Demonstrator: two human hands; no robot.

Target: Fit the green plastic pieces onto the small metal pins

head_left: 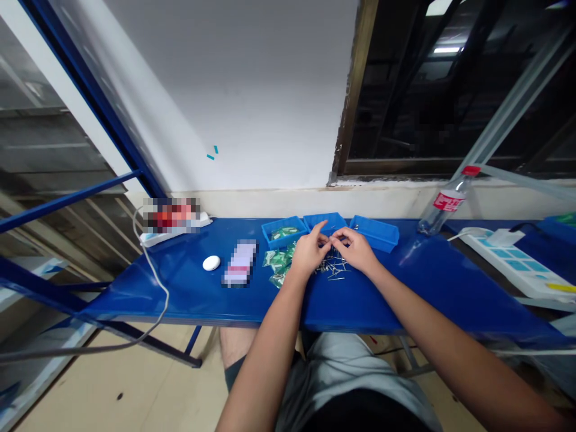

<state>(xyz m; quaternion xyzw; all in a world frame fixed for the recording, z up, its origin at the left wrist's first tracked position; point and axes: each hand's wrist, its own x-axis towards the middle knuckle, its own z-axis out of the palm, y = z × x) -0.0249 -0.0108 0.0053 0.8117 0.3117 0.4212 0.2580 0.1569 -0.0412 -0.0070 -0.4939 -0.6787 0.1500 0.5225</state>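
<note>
My left hand [308, 252] and my right hand [353, 247] meet fingertip to fingertip above the middle of the blue table. The right thumb and fingers are pinched together. On the left hand one finger points up while the thumb and other fingers close toward the right fingertips. Whatever they pinch is too small to make out. Below them lies a loose pile of thin silvery metal pins [335, 267], partly covered by the hands. Several small clear bags with green contents [278, 259] lie beside my left hand. Behind the hands stand a left blue bin [270, 243], a middle blue bin [321, 219] and a right blue bin [380, 235].
On the blue table [180, 294], a blurred-out phone [240, 263] and a white round object [211, 263] lie to the left. A power strip [177, 236] with a cable sits at the back left. A plastic bottle [445, 204] and another power strip [522, 264] stand at right.
</note>
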